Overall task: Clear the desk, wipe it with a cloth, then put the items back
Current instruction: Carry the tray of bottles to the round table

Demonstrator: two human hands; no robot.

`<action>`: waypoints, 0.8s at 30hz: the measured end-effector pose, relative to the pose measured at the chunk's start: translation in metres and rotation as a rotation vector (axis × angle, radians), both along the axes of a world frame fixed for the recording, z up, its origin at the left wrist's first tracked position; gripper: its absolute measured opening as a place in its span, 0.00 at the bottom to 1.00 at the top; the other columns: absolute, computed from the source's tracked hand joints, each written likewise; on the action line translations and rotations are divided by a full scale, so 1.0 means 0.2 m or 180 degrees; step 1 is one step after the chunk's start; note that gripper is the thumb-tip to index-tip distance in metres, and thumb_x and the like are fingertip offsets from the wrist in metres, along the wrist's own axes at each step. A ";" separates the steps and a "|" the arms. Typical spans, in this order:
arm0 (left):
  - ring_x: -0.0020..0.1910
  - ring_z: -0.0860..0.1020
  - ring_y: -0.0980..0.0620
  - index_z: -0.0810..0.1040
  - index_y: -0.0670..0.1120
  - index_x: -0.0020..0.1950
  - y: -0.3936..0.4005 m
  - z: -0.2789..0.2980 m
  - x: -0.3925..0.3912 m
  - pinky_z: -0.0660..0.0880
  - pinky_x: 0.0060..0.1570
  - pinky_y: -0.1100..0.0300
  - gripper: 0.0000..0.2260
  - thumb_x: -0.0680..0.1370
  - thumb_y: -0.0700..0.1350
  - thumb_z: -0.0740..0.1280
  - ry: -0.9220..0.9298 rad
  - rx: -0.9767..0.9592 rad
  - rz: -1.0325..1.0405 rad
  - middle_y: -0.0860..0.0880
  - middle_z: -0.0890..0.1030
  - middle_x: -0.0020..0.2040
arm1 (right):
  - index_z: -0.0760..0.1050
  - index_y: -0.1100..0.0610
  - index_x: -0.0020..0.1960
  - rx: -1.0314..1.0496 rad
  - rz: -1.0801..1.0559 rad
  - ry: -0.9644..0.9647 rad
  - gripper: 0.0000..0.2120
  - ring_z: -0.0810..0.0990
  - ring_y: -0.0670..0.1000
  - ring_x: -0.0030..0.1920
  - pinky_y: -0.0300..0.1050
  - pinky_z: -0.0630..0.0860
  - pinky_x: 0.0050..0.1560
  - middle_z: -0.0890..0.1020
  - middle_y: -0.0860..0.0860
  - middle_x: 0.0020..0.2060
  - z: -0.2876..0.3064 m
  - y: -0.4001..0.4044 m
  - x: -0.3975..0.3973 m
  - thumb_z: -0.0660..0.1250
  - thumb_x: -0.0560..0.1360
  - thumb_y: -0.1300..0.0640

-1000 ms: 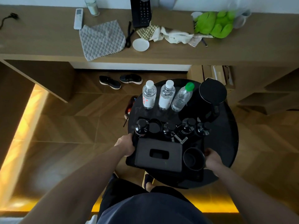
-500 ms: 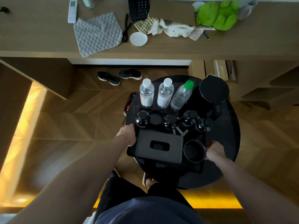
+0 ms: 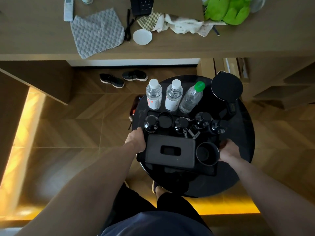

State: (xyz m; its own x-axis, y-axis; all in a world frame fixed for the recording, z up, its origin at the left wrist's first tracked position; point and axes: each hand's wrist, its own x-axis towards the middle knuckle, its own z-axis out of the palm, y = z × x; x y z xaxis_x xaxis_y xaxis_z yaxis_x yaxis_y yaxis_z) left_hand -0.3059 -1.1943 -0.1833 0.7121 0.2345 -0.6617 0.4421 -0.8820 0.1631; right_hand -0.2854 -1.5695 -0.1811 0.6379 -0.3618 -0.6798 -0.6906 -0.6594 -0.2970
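Note:
A black tray (image 3: 209, 172) sits on a round black side table (image 3: 242, 169). It carries a black tissue box (image 3: 170, 151), a black cup (image 3: 207, 153) and several small black jars (image 3: 201, 120). My left hand (image 3: 136, 139) grips the tray's left edge and my right hand (image 3: 229, 151) grips its right edge. Behind the tray stand three water bottles (image 3: 173, 97) and a black kettle (image 3: 226, 89). On the wooden desk (image 3: 255, 40) above lies a grey cloth (image 3: 97, 32).
The desk also holds a white remote (image 3: 68, 8), a black phone (image 3: 141, 5), a white round lid (image 3: 142, 36), crumpled cloths (image 3: 180, 24) and a green plush toy (image 3: 226, 10). A pair of black shoes (image 3: 122, 78) lies on the wood floor under the desk.
The tray with both hands on its edges has shifted slightly toward the bottles and kettle. The view has tilted down a little, so the desk sits higher in frame.

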 end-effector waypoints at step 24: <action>0.55 0.78 0.61 0.77 0.57 0.61 0.81 0.62 -0.63 0.79 0.57 0.57 0.12 0.78 0.51 0.71 -0.1421 -0.1127 0.0551 0.59 0.74 0.60 | 0.75 0.43 0.59 0.1074 0.1140 -0.2199 0.15 0.73 0.40 0.67 0.42 0.72 0.66 0.74 0.39 0.63 0.76 1.12 -0.52 0.68 0.80 0.62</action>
State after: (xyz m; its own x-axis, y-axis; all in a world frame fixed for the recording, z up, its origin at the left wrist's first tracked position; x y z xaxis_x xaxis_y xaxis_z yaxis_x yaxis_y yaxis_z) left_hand -0.4310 -1.0314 -0.0588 0.9105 0.1918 -0.3663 0.3956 -0.6614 0.6372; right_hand -0.3889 -1.3462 -0.0300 0.9870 0.0936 -0.1306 -0.0480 -0.6040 -0.7956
